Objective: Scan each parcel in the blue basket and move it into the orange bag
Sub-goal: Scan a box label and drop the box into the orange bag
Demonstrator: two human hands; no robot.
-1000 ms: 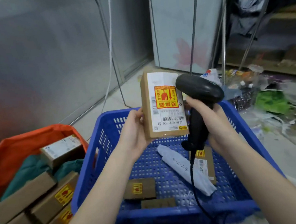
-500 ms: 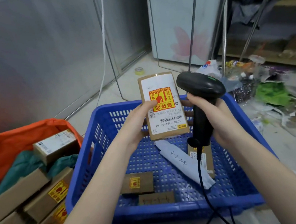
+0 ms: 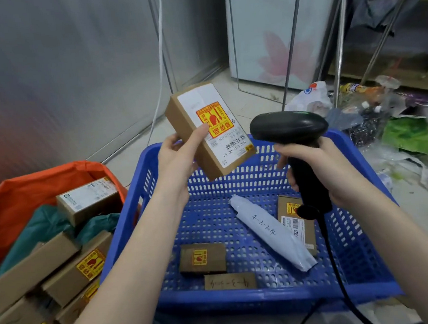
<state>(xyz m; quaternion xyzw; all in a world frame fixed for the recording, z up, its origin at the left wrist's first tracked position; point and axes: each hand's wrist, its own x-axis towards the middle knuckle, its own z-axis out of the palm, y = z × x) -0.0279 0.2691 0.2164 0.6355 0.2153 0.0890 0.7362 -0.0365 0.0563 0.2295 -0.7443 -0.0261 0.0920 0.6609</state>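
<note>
Fingers [image 3: 199,134] pinching one parcel [image 3: 208,129], others around one scanner [image 3: 295,151]; four parcels in blue basket [image 3: 377,292].

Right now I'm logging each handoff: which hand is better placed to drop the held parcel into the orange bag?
Left. The left hand already grips the parcel on the orange bag side; the right hand holds the scanner.

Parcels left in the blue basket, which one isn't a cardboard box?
The white plastic mailer lying diagonally in the blue basket, with handwritten numbers on it. The other three there are brown cardboard boxes.
</note>
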